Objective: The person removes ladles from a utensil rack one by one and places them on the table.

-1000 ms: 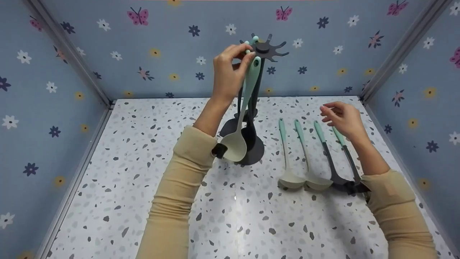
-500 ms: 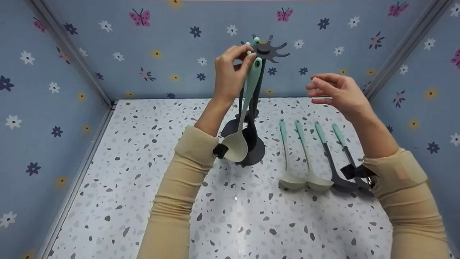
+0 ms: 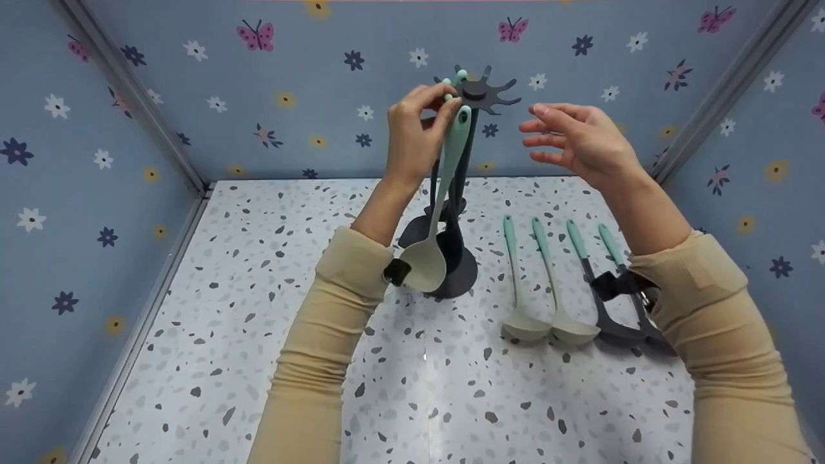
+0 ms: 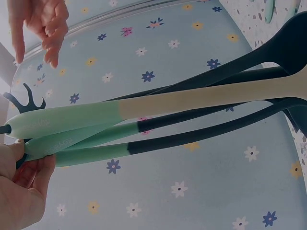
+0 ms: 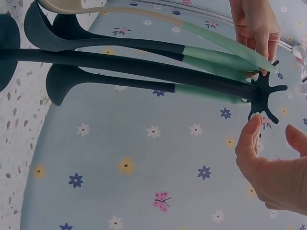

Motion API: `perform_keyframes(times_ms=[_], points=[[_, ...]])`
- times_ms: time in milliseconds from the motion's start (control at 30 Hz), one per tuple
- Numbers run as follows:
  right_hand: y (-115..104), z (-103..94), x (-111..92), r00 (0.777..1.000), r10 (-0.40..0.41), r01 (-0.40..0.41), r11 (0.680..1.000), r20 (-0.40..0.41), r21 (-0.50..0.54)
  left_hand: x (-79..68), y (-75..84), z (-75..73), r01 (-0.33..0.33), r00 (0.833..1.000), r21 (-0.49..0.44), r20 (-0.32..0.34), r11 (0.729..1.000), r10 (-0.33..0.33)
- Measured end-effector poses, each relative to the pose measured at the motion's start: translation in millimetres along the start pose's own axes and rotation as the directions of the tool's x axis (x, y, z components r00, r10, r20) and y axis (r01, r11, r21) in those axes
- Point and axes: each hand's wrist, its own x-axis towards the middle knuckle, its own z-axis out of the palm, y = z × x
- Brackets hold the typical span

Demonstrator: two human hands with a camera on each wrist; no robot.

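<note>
My left hand (image 3: 412,132) pinches the mint handle end of a dark ladle (image 4: 96,136) at the top of the dark utensil stand (image 3: 483,93). A cream ladle (image 3: 425,264) with a mint handle hangs in front of it, bowl down. In the right wrist view several dark-bowled utensils (image 5: 53,33) hang around the stand's pole (image 5: 144,67). My right hand (image 3: 583,142) is raised to the right of the stand's prongs, its fingers spread and loosely bent, holding nothing. In the right wrist view its fingertips overlap the hooked top.
Right of the stand, utensils lie side by side on the speckled table (image 3: 322,361): two cream ladles (image 3: 525,325), a dark one (image 3: 619,332) and another dark one (image 3: 612,241), partly behind my right forearm. Flower-patterned walls (image 3: 309,96) enclose the table's back and sides.
My right hand has risen from above the utensils lying on the table and moved left toward the stand's top. My left hand keeps its pinch at the handle end.
</note>
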Motion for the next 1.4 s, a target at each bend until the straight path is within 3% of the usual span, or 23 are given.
perform_keyframes(times_ms=[167,367,767,1267,1400], points=[[-4,13.4,8,0.999,0.008,-0.008,1.000,-0.031,-0.018,0.1,-0.6,0.1,-0.015,1.000,0.011,0.000,1.000,0.015],[-6,23.4,18,0.999,0.018,-0.017,0.999,-0.036,0.029,-0.1,-1.7,0.1,-0.037,0.999,0.043,-0.001,0.998,0.037],[-10,39.0,30,0.994,0.069,-0.060,0.993,-0.084,0.105,-0.3,0.4,-0.2,-0.017,1.000,0.025,0.002,1.000,0.017],[-1,54.9,36,0.990,0.031,-0.003,0.981,-0.140,0.196,-0.1,-3.0,0.7,0.000,1.000,0.034,-0.003,0.999,0.000],[1,54.5,36,0.990,0.019,0.009,0.979,-0.139,0.202,-1.4,5.8,-1.2,0.004,1.000,0.046,-0.005,0.999,-0.003]])
